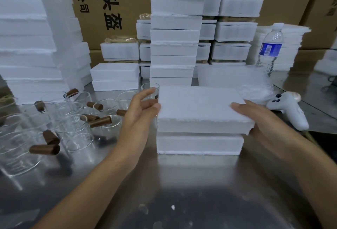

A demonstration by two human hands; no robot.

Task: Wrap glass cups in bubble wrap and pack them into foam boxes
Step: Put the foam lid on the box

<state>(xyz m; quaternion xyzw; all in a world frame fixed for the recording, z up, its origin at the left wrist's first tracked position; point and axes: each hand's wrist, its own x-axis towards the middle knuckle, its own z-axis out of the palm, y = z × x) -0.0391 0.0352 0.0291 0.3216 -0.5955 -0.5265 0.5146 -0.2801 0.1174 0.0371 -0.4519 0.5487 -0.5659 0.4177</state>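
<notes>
White grainy foam lid askew on foam box, right grip pinching it, left grip spread beside.

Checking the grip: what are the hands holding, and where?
The foam lid: right hand grips its right end, left hand touches its left edge.

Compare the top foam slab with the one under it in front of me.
The top slab sits skewed, overhanging at right; the lower slab lies flat on the table. The right hand grips the top slab and the left hand touches it; the lower slab is not held. Both are white foam.
</notes>
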